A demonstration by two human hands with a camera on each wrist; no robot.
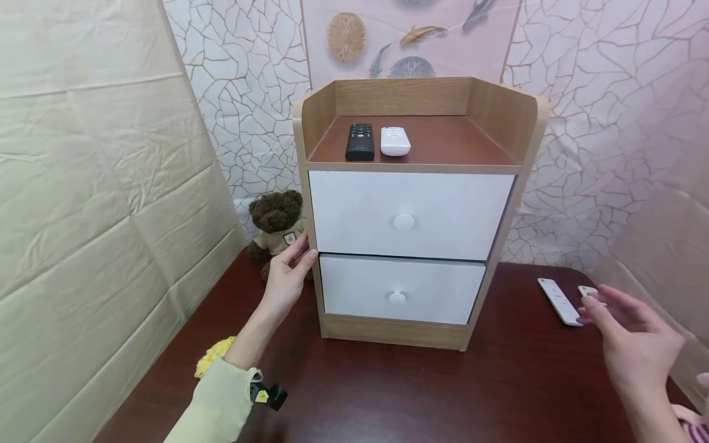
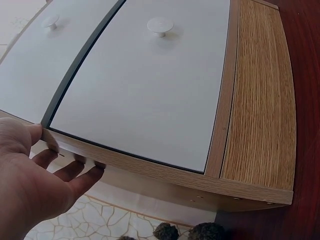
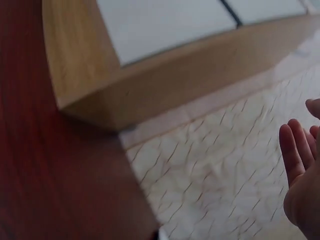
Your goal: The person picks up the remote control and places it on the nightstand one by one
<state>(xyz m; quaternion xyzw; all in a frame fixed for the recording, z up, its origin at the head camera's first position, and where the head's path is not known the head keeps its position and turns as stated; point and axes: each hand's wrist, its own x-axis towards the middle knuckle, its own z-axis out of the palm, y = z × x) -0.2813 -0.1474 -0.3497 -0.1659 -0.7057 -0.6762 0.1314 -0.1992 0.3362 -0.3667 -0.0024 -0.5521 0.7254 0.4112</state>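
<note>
A wooden cabinet with two white drawers stands on a dark red table. My left hand grips its left side edge near the gap between the drawers. In the left wrist view, the thumb of the left hand lies at the front edge and the fingers bend against the side panel. Both the upper drawer and the lower drawer are pushed in. My right hand hovers at the right, fingers loosely bent and holding nothing. Past its fingertips lie a long white remote and a smaller, partly covered one.
On the cabinet's top shelf lie a black remote and a white remote. Behind the left hand sits a brown teddy bear. Something yellow and fluffy shows beside the left forearm. Cloth-covered walls flank the table.
</note>
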